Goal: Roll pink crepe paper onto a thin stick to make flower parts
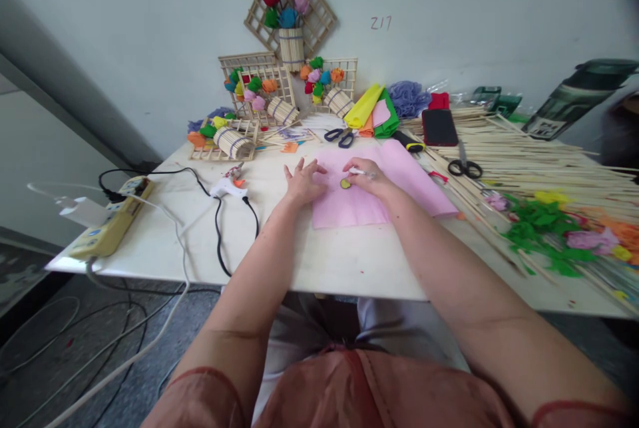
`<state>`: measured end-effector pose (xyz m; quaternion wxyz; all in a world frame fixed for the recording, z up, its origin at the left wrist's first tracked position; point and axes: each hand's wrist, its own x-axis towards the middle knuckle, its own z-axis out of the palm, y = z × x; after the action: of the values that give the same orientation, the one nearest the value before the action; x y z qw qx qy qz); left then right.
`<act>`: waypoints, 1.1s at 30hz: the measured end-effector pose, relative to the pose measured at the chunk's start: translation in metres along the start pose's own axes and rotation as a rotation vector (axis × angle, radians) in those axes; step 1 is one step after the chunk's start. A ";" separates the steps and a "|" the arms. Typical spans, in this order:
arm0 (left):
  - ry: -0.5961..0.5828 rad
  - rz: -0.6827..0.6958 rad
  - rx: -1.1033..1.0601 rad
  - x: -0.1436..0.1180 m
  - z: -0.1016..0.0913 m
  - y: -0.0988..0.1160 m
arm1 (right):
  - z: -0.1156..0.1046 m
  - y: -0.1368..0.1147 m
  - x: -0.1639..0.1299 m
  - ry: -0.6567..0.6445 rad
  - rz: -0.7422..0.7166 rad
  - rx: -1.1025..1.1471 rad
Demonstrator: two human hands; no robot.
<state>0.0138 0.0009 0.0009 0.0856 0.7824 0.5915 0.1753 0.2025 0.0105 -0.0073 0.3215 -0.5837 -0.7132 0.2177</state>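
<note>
On the white table [344, 261], right in front of the person, a sheet of pink paper [349, 210] lies flat, with a thick folded or rolled part slanting along its right side. Between the two hands, on top of the paper, sits a small yellow round piece [345, 184]. It is much nearer to the right hand [372, 180], just to the left of that hand's fingertips; I cannot tell if the thumb touches it. Since it is round, it has no long side that points one way. The right hand pinches a thin white stick that looks like a pen [359, 172]. The pen lies almost sideways, just past the yellow piece as the person sees it, but its tip is too small to make out. The left hand [302, 184] is on the other side, palm down, fingers spread wide over the left edge of the paper, and no thing shows in its grip. The black scissors [345, 140] lie beyond the paper's far edge, and the white glue gun [228, 188] is off to the left.
</note>
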 end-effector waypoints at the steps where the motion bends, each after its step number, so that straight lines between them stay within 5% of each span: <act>1: -0.002 0.001 -0.003 0.000 0.000 0.001 | 0.000 -0.001 -0.001 0.000 0.004 -0.012; 18: -0.001 0.161 -0.016 -0.009 0.001 0.012 | 0.002 -0.008 -0.002 0.008 0.035 -0.124; 33: -0.077 0.356 0.275 -0.024 -0.011 0.022 | 0.002 -0.002 -0.001 0.007 -0.028 -0.023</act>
<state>0.0241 -0.0289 0.0145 -0.0317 0.8848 0.4588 0.0754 0.2000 0.0087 -0.0076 0.3203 -0.5780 -0.7226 0.2026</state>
